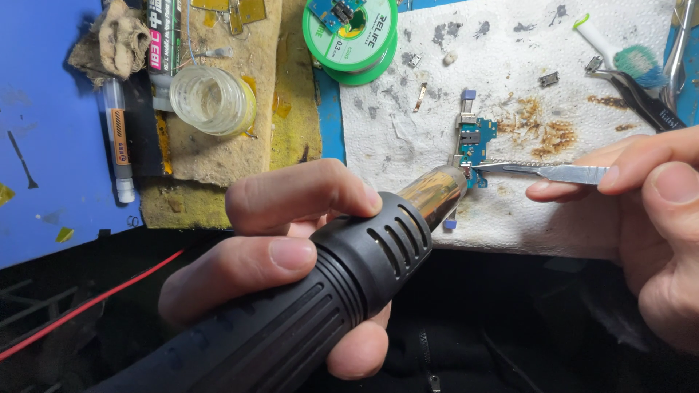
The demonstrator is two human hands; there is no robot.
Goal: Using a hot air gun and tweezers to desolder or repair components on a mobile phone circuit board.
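Left hand [291, 255] bare, no glove; right hand [648, 218] bare, short trimmed nails, no rings

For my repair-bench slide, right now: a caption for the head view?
Left hand aims a hot-air tool at a small blue circuit board while right hand applies tweezers.

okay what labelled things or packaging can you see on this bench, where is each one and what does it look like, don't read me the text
Solder spool: top centre, round, green with a white printed label on its face.
Tube: top left, beside the clear jar; dark, upright, with a white and pink label.
Pen-shaped applicator: left on the blue mat, slim, white with an orange label band.
No screens or signs.
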